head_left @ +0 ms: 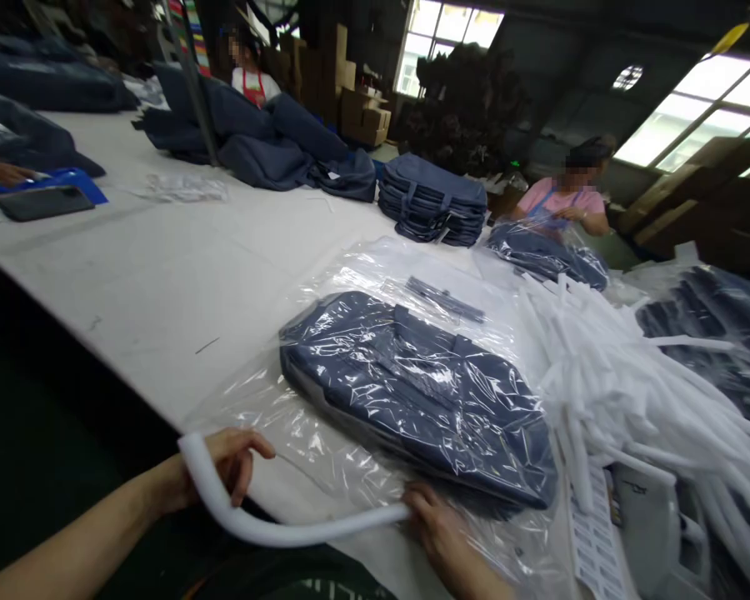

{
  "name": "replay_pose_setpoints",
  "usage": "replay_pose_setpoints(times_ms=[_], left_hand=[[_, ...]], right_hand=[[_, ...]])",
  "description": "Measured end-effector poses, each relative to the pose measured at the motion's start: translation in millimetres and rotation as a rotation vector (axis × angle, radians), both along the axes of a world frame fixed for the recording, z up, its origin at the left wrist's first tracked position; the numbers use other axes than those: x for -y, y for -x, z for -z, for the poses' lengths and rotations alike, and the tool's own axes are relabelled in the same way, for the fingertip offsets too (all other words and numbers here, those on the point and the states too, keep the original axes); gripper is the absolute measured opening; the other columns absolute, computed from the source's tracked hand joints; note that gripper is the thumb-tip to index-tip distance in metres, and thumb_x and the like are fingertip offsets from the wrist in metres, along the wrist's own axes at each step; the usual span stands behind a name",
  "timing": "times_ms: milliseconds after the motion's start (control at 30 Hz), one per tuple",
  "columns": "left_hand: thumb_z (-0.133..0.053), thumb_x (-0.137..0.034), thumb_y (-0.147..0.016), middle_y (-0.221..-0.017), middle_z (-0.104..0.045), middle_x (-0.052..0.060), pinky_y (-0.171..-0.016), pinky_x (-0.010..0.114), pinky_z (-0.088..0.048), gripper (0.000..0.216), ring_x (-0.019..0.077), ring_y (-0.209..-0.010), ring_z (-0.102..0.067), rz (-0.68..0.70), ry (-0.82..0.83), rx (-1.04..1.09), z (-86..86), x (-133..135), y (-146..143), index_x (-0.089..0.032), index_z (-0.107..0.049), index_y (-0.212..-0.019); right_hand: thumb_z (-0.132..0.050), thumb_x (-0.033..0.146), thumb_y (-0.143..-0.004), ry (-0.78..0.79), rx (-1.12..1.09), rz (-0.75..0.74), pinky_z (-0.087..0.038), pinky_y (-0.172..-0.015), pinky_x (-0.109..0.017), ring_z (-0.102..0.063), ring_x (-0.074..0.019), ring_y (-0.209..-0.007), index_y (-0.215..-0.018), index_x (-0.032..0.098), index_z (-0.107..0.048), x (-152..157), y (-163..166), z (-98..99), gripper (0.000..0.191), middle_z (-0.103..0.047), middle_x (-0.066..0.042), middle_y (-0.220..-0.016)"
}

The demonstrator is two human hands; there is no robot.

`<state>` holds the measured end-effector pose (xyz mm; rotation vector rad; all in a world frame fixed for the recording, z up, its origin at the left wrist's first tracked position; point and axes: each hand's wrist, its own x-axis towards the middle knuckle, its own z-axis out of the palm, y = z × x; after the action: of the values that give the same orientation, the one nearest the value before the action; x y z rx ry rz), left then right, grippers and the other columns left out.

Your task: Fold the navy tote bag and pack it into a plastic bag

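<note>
Foam: a white foam tube bends along the table edge, long axis running from 9 to 3 o'clock.
Left hand: fingers curled round the tube's upturned end.
Right hand: fingers pinched on the other end, touching the plastic bag.
Navy bag: inside the plastic, at 12 o'clock from the tube, nearer the right hand.

Running off the right edge: heap of white foam strips. Hiding beneath glare-streaked clear plastic bag: details of navy fabric bag.
</note>
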<state>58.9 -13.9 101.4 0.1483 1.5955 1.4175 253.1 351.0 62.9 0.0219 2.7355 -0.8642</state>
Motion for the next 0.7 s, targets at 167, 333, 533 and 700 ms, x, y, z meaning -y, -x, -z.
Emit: replay_pose_setpoints(times_ms=[167,333,533,700], left_hand=[[-0.05,-0.049,-0.083,-0.093,-0.067,0.009,-0.076,0.035,-0.05,0.039,0.0248,-0.081,-0.064,0.163,0.318,-0.701,15.9,-41,1,-0.018,-0.066,-0.102],[-0.049,-0.039,-0.082,-0.114,-0.064,0.013,-0.089,0.039,-0.049,0.034,0.0303,-0.095,-0.064,0.195,0.416,-0.978,42.2,-74,25,-0.017,-0.071,-0.095],[-0.047,-0.035,-0.088,-0.089,-0.065,0.005,-0.074,0.027,-0.048,0.028,0.0184,-0.08,-0.062,0.121,0.292,-1.049,-4.2,-72,43,-0.02,-0.071,-0.085],[-0.062,-0.028,-0.088,-0.081,-0.061,-0.002,-0.067,0.021,-0.045,0.011,0.0106,-0.071,-0.056,-0.649,0.133,-1.499,-86.1,-54,26,-0.018,-0.064,-0.092]], right_hand=[[-0.045,0.018,-0.09,-0.113,-0.042,0.039,-0.043,-0.102,-0.044,-0.05,-0.0289,-0.125,-0.11,0.033,-0.065,-30,-15,2.3,0.033,-0.048,-0.003,-0.144],[-0.041,0.019,-0.093,-0.099,0.003,-0.045,-0.043,-0.103,-0.047,-0.049,-0.0288,-0.127,-0.116,0.033,-0.062,-30,-12,-11.1,0.034,-0.043,0.0,-0.148],[-0.043,0.019,-0.094,-0.102,-0.021,-0.187,-0.042,-0.102,-0.052,-0.051,-0.0309,-0.123,-0.121,0.036,-0.059,5,6,-13.9,0.036,-0.044,0.002,-0.147],[-0.047,0.023,-0.092,0.005,-0.011,-0.012,-0.048,-0.099,-0.041,-0.059,-0.027,-0.116,-0.124,0.029,-0.059,14,24,1.8,0.035,-0.058,-0.005,-0.134]])
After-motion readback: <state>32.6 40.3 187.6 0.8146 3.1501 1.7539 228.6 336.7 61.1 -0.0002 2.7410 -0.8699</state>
